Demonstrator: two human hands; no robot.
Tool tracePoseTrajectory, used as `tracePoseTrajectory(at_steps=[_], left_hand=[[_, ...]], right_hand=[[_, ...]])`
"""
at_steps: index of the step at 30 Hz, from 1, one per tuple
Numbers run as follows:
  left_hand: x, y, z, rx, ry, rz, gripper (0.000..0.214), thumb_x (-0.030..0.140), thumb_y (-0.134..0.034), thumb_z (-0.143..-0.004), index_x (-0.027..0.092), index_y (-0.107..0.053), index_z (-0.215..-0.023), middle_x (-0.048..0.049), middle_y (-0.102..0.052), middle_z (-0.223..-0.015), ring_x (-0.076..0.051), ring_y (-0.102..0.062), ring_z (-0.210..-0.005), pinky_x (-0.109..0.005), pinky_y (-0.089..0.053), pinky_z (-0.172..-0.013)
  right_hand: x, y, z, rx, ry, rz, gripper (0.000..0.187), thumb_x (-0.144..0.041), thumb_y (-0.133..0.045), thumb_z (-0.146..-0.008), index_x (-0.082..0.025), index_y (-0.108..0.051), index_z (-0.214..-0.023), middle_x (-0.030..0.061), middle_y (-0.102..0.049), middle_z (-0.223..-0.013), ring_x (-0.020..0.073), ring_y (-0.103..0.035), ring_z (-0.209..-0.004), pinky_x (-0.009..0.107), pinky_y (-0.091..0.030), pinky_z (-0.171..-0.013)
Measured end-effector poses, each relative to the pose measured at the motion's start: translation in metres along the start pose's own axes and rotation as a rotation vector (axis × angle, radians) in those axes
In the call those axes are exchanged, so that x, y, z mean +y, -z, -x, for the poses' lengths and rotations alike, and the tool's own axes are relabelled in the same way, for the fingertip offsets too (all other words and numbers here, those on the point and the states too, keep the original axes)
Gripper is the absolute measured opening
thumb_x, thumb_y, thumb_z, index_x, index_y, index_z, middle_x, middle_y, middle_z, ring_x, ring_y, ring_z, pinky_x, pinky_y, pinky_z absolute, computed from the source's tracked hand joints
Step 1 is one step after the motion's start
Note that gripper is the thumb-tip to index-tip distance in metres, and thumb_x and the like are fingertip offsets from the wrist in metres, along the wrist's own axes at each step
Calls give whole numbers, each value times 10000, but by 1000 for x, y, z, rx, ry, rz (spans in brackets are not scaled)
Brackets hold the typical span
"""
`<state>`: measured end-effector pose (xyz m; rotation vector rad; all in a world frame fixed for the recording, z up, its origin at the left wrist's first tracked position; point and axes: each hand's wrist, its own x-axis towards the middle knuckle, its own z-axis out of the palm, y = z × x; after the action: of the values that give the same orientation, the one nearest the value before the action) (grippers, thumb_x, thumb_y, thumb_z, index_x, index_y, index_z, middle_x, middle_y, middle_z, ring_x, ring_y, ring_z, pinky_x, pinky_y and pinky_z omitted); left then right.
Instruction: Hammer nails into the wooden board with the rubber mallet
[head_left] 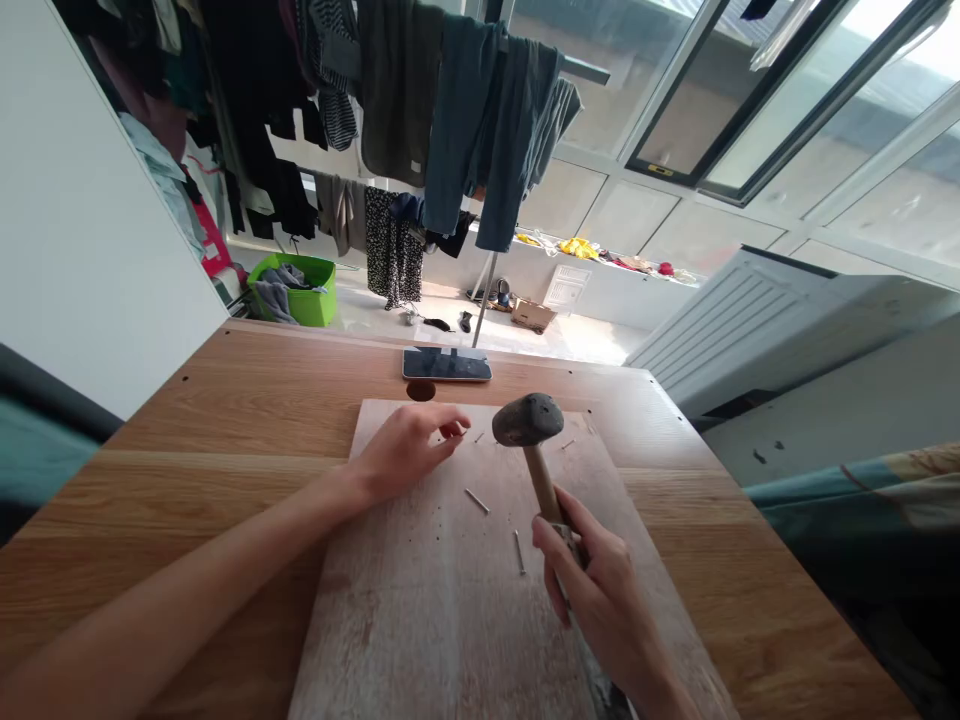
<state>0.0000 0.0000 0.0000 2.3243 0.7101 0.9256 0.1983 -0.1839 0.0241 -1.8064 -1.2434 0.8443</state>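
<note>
Head view: at the far left of the board (420, 620), the left hand (412, 440) curls, thumb and forefinger close; whether pinching anything, I cannot tell. Loose nails (477, 501) lie mid-board. Over the board's right half, the right hand (600, 575) wraps its fingers round a mallet (529, 422). Nailing seems in hand; next calls for a steadied nail.

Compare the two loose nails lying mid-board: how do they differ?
Direction: the farther nail slants across the board, while the nearer nail runs almost straight up the picture. Position: the nearer nail lies close beside the right grip; the farther nail lies more to the left. Both lie flat and look greyish.
</note>
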Motion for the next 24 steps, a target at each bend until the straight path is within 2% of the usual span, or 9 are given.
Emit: tracePoseTrajectory(at_steps=[2,4,12,16,24], left_hand=[[-7,-5,-3,27,126,92,213,100,-652,-879,186,-713,-1064,-15,-770,-878,-147,-726,-763,-271,-591,-733],[-9,-8,-4,32,170,136,262,103,-662,-856,190,-711,-1098,-9,-771,-867,-140,-722,-743,-254,-600,-707],[-9,-9,-3,18,192,201,243,106,-683,-855,183,-725,-1081,-6,-783,-838,-128,-719,-714,-240,-589,-696],[-9,-9,-3,22,212,165,264,87,-698,-833,182,-734,-1077,-3,-785,-836,-130,-717,-725,-247,-582,-726],[-8,-7,-3,10,154,174,345,60,-660,-807,198,-689,-1121,24,-748,-799,-117,-680,-659,-229,-552,-672]], right_hand=[[-2,-1,0,-2,3,2,614,-591,-545,-977,-103,-624,-1341,-90,-466,-450,104,-420,-332,204,-394,-360],[-4,-3,-1,-8,3,0,609,-587,-549,-972,-105,-629,-1336,-95,-456,-436,107,-423,-328,204,-405,-362],[-10,-7,-3,-55,16,-17,573,-545,-541,-982,-105,-619,-1340,-107,-440,-423,102,-417,-323,193,-395,-363],[-14,-10,-4,-84,30,-25,532,-525,-530,-997,-110,-627,-1317,-109,-433,-434,95,-410,-329,190,-379,-369],[-16,-18,-6,-75,90,108,524,-543,-550,-977,-169,-679,-1322,-72,-467,-452,132,-453,-360,227,-406,-392]])
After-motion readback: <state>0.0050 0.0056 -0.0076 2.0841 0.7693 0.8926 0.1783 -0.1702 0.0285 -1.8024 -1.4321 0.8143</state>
